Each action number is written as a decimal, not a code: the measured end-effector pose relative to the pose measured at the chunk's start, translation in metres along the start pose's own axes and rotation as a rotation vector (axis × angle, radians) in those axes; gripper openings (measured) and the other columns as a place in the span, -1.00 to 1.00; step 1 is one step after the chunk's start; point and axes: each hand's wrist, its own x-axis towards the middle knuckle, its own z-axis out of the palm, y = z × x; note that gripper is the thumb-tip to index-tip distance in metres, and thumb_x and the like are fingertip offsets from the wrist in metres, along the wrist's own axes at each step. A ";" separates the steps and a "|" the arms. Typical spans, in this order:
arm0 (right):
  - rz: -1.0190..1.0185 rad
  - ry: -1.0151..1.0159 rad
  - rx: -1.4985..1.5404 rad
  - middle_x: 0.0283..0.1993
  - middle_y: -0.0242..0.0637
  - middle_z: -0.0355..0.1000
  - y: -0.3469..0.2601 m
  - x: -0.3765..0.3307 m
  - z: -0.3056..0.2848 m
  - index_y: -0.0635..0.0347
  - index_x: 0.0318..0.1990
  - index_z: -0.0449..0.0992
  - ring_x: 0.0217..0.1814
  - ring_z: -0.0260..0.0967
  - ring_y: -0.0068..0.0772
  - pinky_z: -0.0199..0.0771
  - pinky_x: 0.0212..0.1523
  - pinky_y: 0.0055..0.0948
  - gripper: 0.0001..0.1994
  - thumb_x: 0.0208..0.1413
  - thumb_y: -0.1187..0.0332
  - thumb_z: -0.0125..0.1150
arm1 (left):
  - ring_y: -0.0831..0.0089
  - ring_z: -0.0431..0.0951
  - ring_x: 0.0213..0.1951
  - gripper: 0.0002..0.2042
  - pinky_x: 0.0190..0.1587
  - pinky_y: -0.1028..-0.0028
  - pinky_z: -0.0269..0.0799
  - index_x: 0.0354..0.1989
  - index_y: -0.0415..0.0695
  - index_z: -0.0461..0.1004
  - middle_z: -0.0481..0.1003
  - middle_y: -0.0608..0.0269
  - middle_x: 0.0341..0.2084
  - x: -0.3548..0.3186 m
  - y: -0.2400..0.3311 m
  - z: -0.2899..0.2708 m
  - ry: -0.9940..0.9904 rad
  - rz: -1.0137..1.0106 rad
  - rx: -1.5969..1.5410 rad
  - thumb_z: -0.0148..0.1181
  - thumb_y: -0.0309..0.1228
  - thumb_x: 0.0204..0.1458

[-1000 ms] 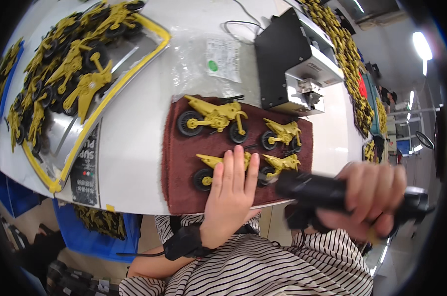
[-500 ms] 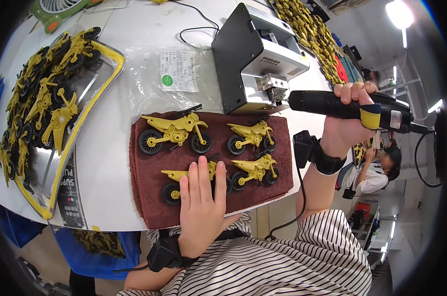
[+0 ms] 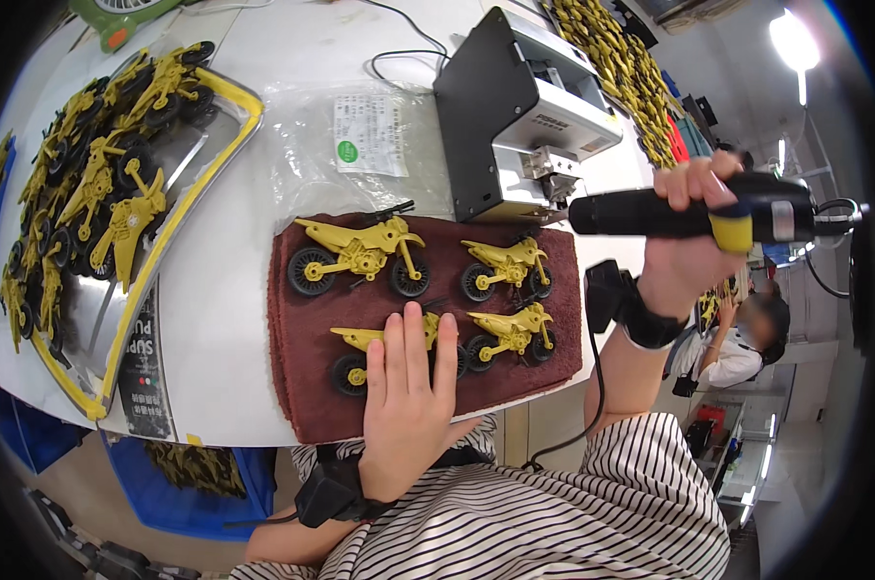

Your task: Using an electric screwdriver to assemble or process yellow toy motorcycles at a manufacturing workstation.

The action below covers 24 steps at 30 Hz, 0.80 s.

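Note:
My left hand [image 3: 408, 406] lies flat with fingers stretched out over a yellow toy motorcycle [image 3: 355, 338] with black wheels, hiding much of it. Three more such toys rest on the brown towel [image 3: 370, 416]: one toy motorcycle [image 3: 360, 246] at the far left, another [image 3: 505, 266] at the far right, and one [image 3: 515, 331] at the near right. A black electric screwdriver [image 3: 616, 215] is wrapped in the fingers of my right hand [image 3: 684, 263]. It is held sideways, its tip close to the front of a screw feeder [image 3: 553, 135]; contact cannot be made out.
A yellow-edged tray [image 3: 249, 101] piled with toy motorcycles stands left. Behind the towel lies a clear plastic bag [image 3: 302, 145]. A green fan [image 3: 118, 24] sits far left. Blue bins [image 3: 138, 512] are below the table edge. At right, another person [image 3: 737, 358] sits.
The screwdriver in my right hand has shifted slightly toward me past the feeder's front. My left hand stays on the same toy motorcycle. The whole view has shifted a little.

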 end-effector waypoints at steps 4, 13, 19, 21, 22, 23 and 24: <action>0.100 -0.174 0.283 -0.54 -0.41 0.14 -0.015 -0.036 0.031 0.13 -0.40 0.15 -0.58 0.10 -0.55 0.12 -0.41 -0.50 -0.79 -0.17 0.51 0.06 | -0.07 0.12 0.14 0.04 0.15 0.03 -0.03 0.16 -0.23 0.13 0.08 -0.24 0.13 0.003 0.003 0.001 -0.007 -0.001 -0.022 0.36 0.07 -0.61; 0.327 -0.454 0.272 -0.51 -0.37 0.24 0.003 -0.072 0.101 0.12 -0.34 0.22 -0.55 0.23 -0.44 0.23 -0.41 -0.40 -0.74 -0.11 0.47 0.21 | 0.11 0.17 0.14 -0.10 0.24 0.17 -0.09 0.11 -0.18 0.17 0.19 -0.03 0.08 -0.004 -0.002 0.013 0.097 -0.006 -0.083 0.29 0.04 -0.49; 0.361 -0.377 0.249 -0.55 -0.38 0.26 0.010 -0.077 0.107 0.13 -0.35 0.25 -0.54 0.24 -0.49 0.31 -0.44 -0.43 -0.74 -0.15 0.57 0.22 | 0.17 0.25 0.06 -0.12 0.26 0.18 -0.12 0.11 -0.18 0.18 0.27 0.08 -0.05 -0.009 -0.005 0.010 0.053 0.014 -0.073 0.29 0.01 -0.48; 0.336 -0.377 0.269 -0.55 -0.38 0.25 0.011 -0.076 0.107 0.14 -0.34 0.25 -0.53 0.24 -0.49 0.31 -0.44 -0.43 -0.73 -0.15 0.56 0.23 | 0.19 0.27 0.03 -0.12 0.26 0.19 -0.12 0.11 -0.18 0.18 0.28 0.09 -0.07 -0.008 -0.003 0.010 0.060 0.013 -0.063 0.29 0.00 -0.49; 0.306 -0.374 0.288 -0.54 -0.38 0.25 0.010 -0.075 0.106 0.14 -0.33 0.24 -0.53 0.24 -0.49 0.31 -0.43 -0.43 -0.73 -0.15 0.56 0.23 | 0.20 0.28 0.02 -0.13 0.25 0.19 -0.11 0.10 -0.18 0.19 0.29 0.09 -0.08 -0.007 -0.002 0.009 0.063 0.025 -0.051 0.28 0.00 -0.48; 0.302 -0.372 0.281 -0.54 -0.38 0.25 0.006 -0.074 0.105 0.14 -0.33 0.24 -0.53 0.24 -0.49 0.31 -0.43 -0.43 -0.73 -0.15 0.56 0.23 | 0.21 0.29 0.01 -0.14 0.25 0.20 -0.10 0.10 -0.19 0.19 0.29 0.09 -0.09 -0.006 0.000 0.008 0.067 0.038 -0.039 0.27 0.00 -0.47; 0.310 -0.387 0.308 -0.54 -0.38 0.25 0.008 -0.074 0.104 0.14 -0.33 0.24 -0.53 0.24 -0.49 0.31 -0.43 -0.43 -0.73 -0.15 0.56 0.23 | 0.21 0.29 0.01 -0.14 0.25 0.20 -0.10 0.10 -0.19 0.19 0.29 0.09 -0.09 -0.007 -0.001 0.009 0.065 0.027 -0.037 0.27 0.00 -0.47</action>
